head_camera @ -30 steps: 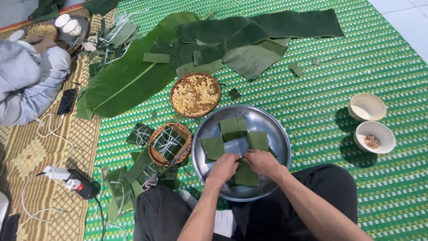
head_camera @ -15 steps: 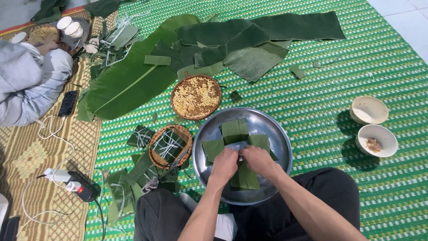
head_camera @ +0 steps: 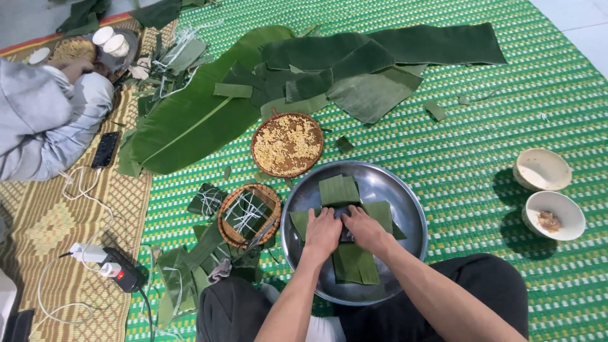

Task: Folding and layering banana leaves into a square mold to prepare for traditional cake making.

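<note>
Green leaf strips (head_camera: 354, 253) lie crossed in the steel basin (head_camera: 405, 190) near the person, and the left hand (head_camera: 323, 231) and right hand (head_camera: 366, 229) press together on a small dark block (head_camera: 346, 235) at the crossing, fingers curled narrow around it. The strips look light, limp and easily torn, so they are probably best gripped by their free ends. The basin rim hems the hands closely; the round basket of yellow grains (head_camera: 287, 144) sits just beyond, with open mat (head_camera: 468, 158) to the right.

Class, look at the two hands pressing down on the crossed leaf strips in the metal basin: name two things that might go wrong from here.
1. The left hand and right hand press the crossed leaf strips; these may tear or slip apart.
2. The metal basin might slide on the green mat and bump the basket of yellow grains.
</note>
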